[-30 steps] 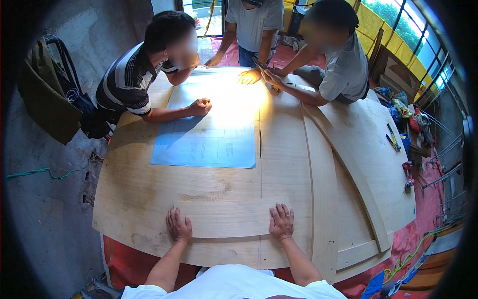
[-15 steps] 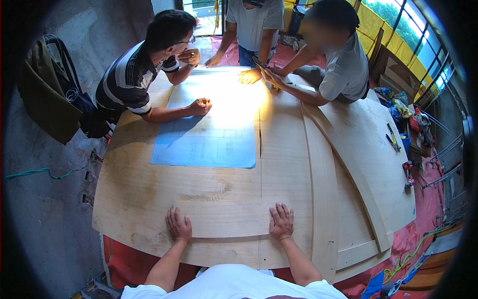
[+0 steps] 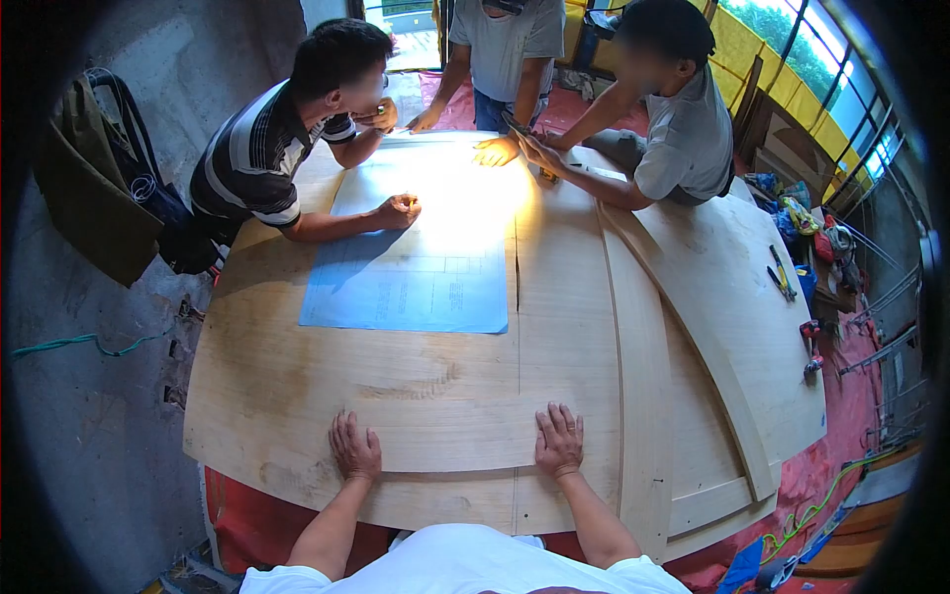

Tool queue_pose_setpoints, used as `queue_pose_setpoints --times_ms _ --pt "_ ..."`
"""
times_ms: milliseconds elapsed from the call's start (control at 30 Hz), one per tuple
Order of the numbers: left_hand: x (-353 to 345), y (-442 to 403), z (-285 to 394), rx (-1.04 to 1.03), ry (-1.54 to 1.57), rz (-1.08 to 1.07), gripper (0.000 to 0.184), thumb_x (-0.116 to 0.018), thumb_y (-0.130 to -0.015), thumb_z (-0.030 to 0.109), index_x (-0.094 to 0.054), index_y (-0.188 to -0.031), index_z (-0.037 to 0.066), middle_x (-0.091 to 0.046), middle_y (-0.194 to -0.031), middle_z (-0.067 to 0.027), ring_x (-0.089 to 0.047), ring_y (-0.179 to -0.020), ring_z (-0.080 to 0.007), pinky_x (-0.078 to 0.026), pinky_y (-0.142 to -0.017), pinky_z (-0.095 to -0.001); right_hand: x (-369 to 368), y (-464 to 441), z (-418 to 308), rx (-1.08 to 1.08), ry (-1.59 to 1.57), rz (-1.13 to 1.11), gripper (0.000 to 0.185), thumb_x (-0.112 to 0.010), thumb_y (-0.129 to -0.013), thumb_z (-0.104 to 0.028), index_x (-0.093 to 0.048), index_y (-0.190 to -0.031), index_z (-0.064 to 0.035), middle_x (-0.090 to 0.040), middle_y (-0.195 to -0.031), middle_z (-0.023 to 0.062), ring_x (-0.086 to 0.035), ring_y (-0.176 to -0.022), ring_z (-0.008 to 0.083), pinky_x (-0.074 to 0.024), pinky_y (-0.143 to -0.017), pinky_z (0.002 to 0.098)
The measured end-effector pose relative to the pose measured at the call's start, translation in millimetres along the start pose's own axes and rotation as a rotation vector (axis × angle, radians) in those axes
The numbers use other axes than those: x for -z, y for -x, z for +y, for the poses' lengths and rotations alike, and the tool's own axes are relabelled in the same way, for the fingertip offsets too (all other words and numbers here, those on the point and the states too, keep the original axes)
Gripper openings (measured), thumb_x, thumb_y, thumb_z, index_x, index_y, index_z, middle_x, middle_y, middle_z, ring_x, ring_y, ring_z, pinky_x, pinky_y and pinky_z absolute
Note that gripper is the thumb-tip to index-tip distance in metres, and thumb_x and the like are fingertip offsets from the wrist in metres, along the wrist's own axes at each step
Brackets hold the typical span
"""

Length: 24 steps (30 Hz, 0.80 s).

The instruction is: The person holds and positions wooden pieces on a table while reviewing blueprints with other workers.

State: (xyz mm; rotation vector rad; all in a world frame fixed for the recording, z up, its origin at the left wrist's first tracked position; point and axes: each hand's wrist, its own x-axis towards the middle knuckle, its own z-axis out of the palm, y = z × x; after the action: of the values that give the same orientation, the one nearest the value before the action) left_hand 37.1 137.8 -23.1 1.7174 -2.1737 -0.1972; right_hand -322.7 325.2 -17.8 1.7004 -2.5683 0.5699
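Observation:
My left hand point(image 3: 356, 447) lies flat, fingers spread, at the left end of a short wooden board point(image 3: 455, 436) near the close edge of the wooden table point(image 3: 267, 396). At the board's right end rests my right hand point(image 3: 560, 441), also flat with its fingers apart. Beyond the board lies a large paper drawing point(image 3: 406, 292), its far part washed out by bright light. To the right of my right hand, a long plank point(image 3: 643, 426) runs away from me, and another plank point(image 3: 703, 351) lies slanted beside it.
Across the table lean a person in a striped shirt point(image 3: 247, 158) and a person in a dark cap point(image 3: 688, 139); a third person point(image 3: 510, 59) stands between them. Pliers point(image 3: 781, 272) and a red tool point(image 3: 811, 346) lie at the right edge. A coat point(image 3: 94, 188) hangs left.
The person in the striped shirt has turned their head and shifted the hand near their face. The capped person's head has turned slightly. My hands have not moved.

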Motion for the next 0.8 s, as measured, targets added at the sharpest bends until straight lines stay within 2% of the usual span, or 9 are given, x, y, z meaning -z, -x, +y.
queue_pose_setpoints --times_ms 400,567,800 --pt "-15 3 -13 -0.024 0.011 0.011 0.054 -0.058 -0.087 0.024 -0.045 -0.135 0.004 -0.047 -0.136 -0.0210 -0.039 -0.133 -0.0384 -0.027 -0.112 -0.0536 -2 1 2 0.015 0.020 0.002 0.042 -0.059 -0.082 -0.020 -0.061 -0.124 -0.0195 -0.051 -0.141 0.0094 -0.042 -0.135 0.0304 -0.0274 -0.111 0.0588" --pt "-16 3 -10 -0.010 -0.010 0.005 0.053 -0.055 -0.090 0.024 -0.044 -0.137 0.002 -0.045 -0.141 -0.0223 -0.038 -0.134 -0.0395 -0.028 -0.114 -0.0508 2 2 -1 0.017 0.011 0.053 0.041 -0.059 -0.086 -0.024 -0.060 -0.127 -0.0193 -0.050 -0.142 0.0082 -0.042 -0.136 0.0277 -0.0283 -0.111 0.0575" --pt "-23 1 -28 -0.093 -0.056 0.044 0.048 -0.054 -0.093 0.022 -0.046 -0.135 0.000 -0.046 -0.139 -0.0234 -0.041 -0.132 -0.0396 -0.031 -0.112 -0.0504 0 4 -1 0.032 -0.045 0.079 0.039 -0.055 -0.089 -0.023 -0.058 -0.128 -0.0159 -0.048 -0.144 0.0104 -0.041 -0.136 0.0304 -0.0285 -0.111 0.0598"
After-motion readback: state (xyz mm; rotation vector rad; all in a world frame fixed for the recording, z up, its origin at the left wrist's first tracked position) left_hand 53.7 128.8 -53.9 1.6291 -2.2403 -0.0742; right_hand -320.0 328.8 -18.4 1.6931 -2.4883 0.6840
